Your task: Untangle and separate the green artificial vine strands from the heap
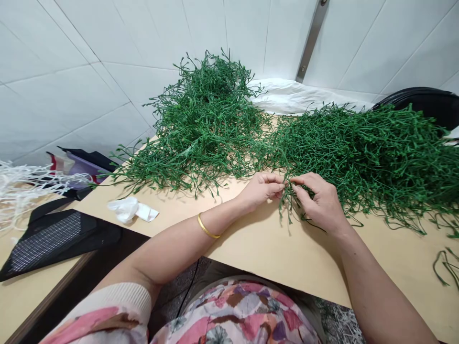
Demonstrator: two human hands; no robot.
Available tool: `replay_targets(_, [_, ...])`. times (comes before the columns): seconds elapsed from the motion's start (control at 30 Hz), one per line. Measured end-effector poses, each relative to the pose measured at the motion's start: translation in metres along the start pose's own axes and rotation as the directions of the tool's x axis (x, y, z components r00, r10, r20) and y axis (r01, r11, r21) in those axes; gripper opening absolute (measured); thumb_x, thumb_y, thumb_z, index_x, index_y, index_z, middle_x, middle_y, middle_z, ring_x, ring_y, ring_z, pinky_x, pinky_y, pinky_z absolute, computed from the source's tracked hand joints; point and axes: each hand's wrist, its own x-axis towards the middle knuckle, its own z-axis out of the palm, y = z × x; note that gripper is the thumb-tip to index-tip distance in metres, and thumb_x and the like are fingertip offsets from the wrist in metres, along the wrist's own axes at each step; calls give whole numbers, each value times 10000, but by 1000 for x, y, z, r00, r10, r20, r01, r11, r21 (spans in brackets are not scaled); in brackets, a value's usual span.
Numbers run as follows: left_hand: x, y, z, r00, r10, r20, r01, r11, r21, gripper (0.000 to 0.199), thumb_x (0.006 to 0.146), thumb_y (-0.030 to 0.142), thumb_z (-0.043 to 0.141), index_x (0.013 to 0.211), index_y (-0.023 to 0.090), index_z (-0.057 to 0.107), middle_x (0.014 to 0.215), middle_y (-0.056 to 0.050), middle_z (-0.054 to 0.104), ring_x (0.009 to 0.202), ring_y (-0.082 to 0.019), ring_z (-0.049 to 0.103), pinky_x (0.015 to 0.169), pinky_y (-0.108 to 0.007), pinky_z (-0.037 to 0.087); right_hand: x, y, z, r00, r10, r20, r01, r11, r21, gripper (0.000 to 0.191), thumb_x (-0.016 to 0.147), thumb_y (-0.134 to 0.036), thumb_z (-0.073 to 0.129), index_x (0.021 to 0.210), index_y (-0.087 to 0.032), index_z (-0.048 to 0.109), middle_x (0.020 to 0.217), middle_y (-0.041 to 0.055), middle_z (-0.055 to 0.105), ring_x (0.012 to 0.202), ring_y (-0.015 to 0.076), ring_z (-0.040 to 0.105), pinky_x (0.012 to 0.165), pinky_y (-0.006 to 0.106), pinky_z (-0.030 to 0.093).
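My left hand (262,190) and my right hand (318,200) meet over the front of the table, their fingertips pinched on a small bunch of green artificial stems (287,203). The bunch hangs down between them, and its exact hold is partly hidden by the fingers. Just behind the hands spreads a large tangled heap of the same green stems (211,114). A second thick heap of stems (373,153) lies to the right, close to my right hand.
Crumpled white tissue (131,210) lies near the table's (251,243) left edge. Farther left are white strands (32,191) and a black mesh item (53,239). A white sheet (287,95) runs along the tiled wall, with a black rounded object (423,102) at right. Loose stems (446,267) lie far right.
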Motion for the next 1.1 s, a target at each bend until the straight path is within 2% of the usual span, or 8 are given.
replay_targets(0.3, [0,0,2,999,-34,-40,32,999,-36,92,646,186,621,603,124,568,534,35,474,456,-45,402,474,-206,327,0,-5,1,997,-38,72,42,998,-53,232,789,-140,429,914,-153,624,848,75,616,834,204,521,748,344,399])
replay_targets(0.47, [1,-1,2,993,-119,-15,117,989,-90,175,652,195,639,591,131,488,544,36,483,484,-50,456,503,-191,365,0,-5,3,989,-57,134,74,990,-122,311,825,-130,364,1008,-155,614,834,87,565,830,215,462,749,362,376])
replay_targets(0.67, [3,-4,0,994,-93,56,101,982,-157,175,704,208,608,631,142,463,553,17,529,475,-77,502,532,-234,423,1,-2,3,988,-53,146,40,995,88,275,865,-187,375,1040,-150,585,885,81,560,829,178,508,753,312,405])
replay_targets(0.77, [1,-2,0,994,-96,60,103,986,-134,183,701,207,614,626,142,461,532,23,515,457,-68,481,509,-222,411,1,-2,3,992,-39,123,26,994,106,225,876,-224,391,978,-169,584,891,69,584,833,172,515,752,302,401])
replay_targets(0.93, [-2,2,1,989,-114,91,120,990,-68,224,678,292,653,662,138,490,547,34,491,462,-53,449,463,-195,352,1,-2,3,997,-41,61,40,999,19,221,893,-246,366,757,-178,527,752,44,567,736,156,478,694,284,368])
replay_targets(1.1, [0,-2,-1,989,-84,121,89,995,-39,234,627,278,690,675,132,514,562,35,484,472,-47,444,475,-200,318,1,3,5,992,-81,93,92,989,-116,222,891,-239,343,709,-185,457,709,28,495,694,145,431,680,281,321])
